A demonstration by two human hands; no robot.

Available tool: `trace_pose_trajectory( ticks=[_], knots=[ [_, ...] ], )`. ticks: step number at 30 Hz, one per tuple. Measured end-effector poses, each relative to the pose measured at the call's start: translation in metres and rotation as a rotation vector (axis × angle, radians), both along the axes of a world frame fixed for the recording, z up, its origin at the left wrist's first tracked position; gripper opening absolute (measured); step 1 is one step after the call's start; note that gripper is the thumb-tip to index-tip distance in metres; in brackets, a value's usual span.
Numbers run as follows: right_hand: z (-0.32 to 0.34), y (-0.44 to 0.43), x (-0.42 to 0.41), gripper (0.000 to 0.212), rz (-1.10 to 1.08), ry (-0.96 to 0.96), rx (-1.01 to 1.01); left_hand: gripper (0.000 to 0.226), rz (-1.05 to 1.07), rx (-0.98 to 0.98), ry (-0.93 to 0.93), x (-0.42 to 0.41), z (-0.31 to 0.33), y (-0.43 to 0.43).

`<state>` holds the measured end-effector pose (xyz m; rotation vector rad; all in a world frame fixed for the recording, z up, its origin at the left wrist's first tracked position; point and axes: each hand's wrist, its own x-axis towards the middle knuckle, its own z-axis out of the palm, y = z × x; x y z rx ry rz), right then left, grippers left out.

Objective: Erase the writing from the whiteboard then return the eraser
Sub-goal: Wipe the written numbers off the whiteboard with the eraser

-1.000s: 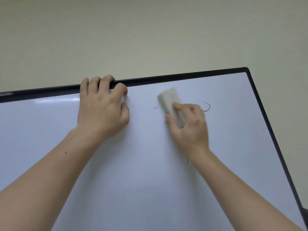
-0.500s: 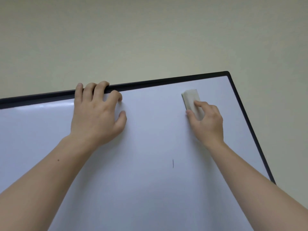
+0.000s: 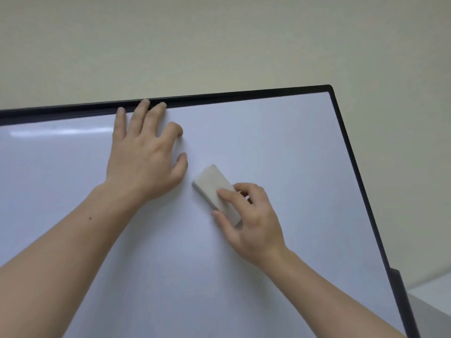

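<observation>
A whiteboard (image 3: 280,147) with a black frame fills the lower part of the view. Its visible surface shows no writing. My right hand (image 3: 251,220) presses a pale grey eraser (image 3: 212,186) flat against the board near the middle, thumb and fingers pinching its sides. My left hand (image 3: 144,157) lies spread on the board just left of the eraser. Its fingertips reach the top frame bar and it holds nothing.
A plain cream wall (image 3: 219,45) rises behind the board. The board's right frame edge (image 3: 361,191) runs down to a dark bracket (image 3: 400,289) at lower right. A pale ledge (image 3: 432,291) shows beside it.
My right hand slid the eraser from the upper right of the board down and left to the middle. The short stroke in mid-board is gone. My left fingers uncurled from the top frame.
</observation>
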<state>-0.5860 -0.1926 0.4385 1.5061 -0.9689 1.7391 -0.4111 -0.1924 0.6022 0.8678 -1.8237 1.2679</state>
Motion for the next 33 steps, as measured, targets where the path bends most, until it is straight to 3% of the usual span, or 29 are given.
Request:
trace_pose_trajectory(
  ticks=[3,5,11,14,22,33],
  knots=[
    [-0.013,0.000,-0.009,0.032,-0.035,0.110,-0.003,0.044,-0.001,0.007,-0.005,0.004,-0.009,0.003],
    [-0.015,-0.002,-0.027,0.032,-0.069,0.069,0.011,0.044,0.009,0.013,-0.014,0.009,-0.014,0.006],
    [-0.029,0.002,-0.067,0.041,-0.004,-0.542,0.246,0.042,0.037,0.026,-0.057,0.033,-0.037,0.016],
    [-0.035,0.002,-0.055,0.042,0.003,-0.663,0.273,0.041,0.045,0.035,-0.067,0.048,-0.049,0.020],
    [-0.048,0.009,0.045,0.041,0.042,-0.570,0.176,0.039,0.054,0.076,-0.104,0.090,-0.079,0.037],
    [-0.052,0.042,0.203,0.041,0.100,-0.368,0.173,0.040,0.121,0.143,-0.046,0.227,-0.110,0.093]
  ],
)
